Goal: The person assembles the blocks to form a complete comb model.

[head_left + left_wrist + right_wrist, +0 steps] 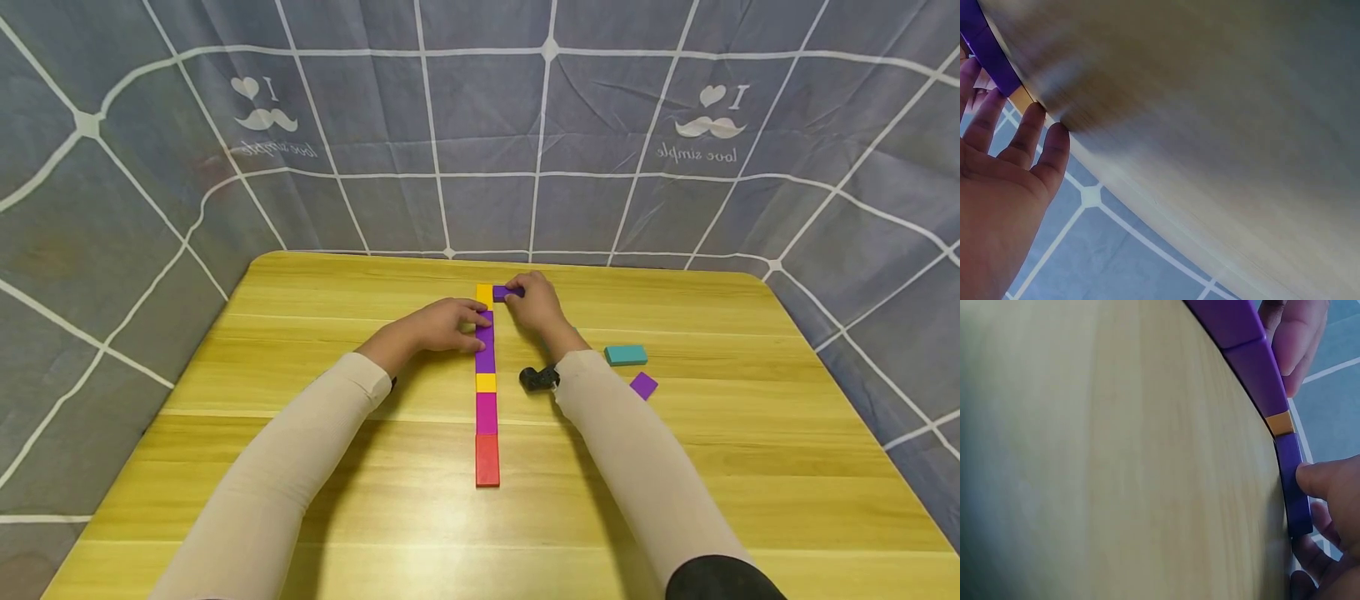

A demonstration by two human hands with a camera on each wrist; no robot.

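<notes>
A straight column of flat coloured blocks runs away from me across the table: a red block (487, 460), a magenta block (487, 412), a small yellow block (486, 382), purple blocks (485, 357) and a yellow block (484, 293) at the far end. My left hand (446, 323) reaches in from the left, fingers extended, fingertips on the purple blocks. To the right of the far yellow block, a dark purple block (1292, 487) lies crosswise against it. My right hand (536, 304) pinches that dark purple block between thumb and fingers.
Right of my right forearm lie a teal block (626, 356) and a purple piece (643, 385), which the sleeve partly overlaps. A black wrist device (536, 379) sits by the right cuff. Behind the wooden table (360, 517) hangs a grey checked curtain (487, 117).
</notes>
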